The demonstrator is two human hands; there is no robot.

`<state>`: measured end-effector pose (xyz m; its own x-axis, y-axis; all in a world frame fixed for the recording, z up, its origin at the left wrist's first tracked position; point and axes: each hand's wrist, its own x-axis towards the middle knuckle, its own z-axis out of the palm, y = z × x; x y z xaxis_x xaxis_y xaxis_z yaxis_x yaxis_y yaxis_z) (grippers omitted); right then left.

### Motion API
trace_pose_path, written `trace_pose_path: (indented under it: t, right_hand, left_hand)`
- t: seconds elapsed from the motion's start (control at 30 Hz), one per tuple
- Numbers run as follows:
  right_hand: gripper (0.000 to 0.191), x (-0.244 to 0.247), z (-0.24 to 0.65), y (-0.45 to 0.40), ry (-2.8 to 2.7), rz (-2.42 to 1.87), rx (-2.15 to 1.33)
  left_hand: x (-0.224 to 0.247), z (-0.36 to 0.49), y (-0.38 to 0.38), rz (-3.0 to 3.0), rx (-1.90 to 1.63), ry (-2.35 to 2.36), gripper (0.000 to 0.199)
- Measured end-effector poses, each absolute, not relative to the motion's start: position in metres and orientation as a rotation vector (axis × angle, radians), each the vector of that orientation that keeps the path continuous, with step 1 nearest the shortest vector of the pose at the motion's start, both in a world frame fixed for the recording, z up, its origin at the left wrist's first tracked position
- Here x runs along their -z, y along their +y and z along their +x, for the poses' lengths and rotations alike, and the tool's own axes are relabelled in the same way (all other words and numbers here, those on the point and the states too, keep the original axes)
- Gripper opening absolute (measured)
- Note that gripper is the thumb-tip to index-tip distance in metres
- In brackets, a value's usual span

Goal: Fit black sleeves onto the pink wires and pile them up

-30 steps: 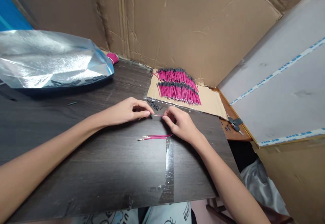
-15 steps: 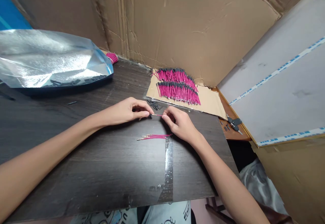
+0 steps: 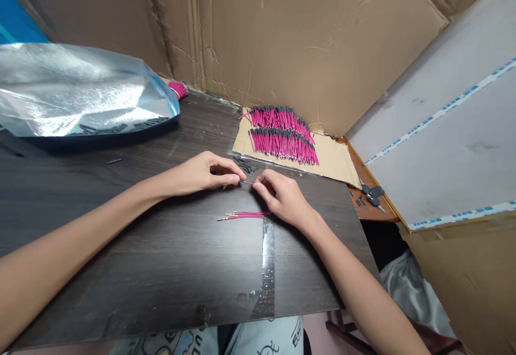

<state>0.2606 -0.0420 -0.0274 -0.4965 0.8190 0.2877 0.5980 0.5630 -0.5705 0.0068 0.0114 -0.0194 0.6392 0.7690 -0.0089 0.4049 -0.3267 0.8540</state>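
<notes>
Between thumb and fingers, my left hand [image 3: 220,174] pinches a small black sleeve [image 3: 241,183]. My right hand [image 3: 279,191] is closed on a thin pink wire [image 3: 249,183], whose end meets the sleeve at my left fingertips. How far the wire sits inside the sleeve is hidden by the fingers. Just in front of my hands lie several loose pink wires [image 3: 245,215] with metal tips. Behind my fingertips is a small pile of black sleeves [image 3: 244,165].
Rows of pink wires with black ends [image 3: 284,143] lie on a cardboard sheet [image 3: 338,161]. A silvery bag [image 3: 88,92] holding black sleeves stands at the left, beside a pink wire bundle [image 3: 178,89]. Dark-handled cutters [image 3: 373,195] rest on the right ledge. Cardboard [image 3: 282,38] walls the back.
My right hand has shifted slightly left toward my left hand, and less pink wire shows between them. The loose wires have stayed in place.
</notes>
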Motion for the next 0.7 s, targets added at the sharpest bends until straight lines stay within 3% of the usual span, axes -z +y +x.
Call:
trace_pose_path:
  t: [0.3,0.7]
  right_hand:
    - [0.020,0.028,0.259,-0.043,-2.264,-1.110,-0.565]
    - [0.012,0.027,0.275,-0.031,-2.123,-1.160,-0.494]
  left_hand:
    - [0.022,0.008,0.010,1.783,-0.495,0.766,0.028]
    - [0.028,0.006,0.013,1.472,-0.729,0.805,0.027]
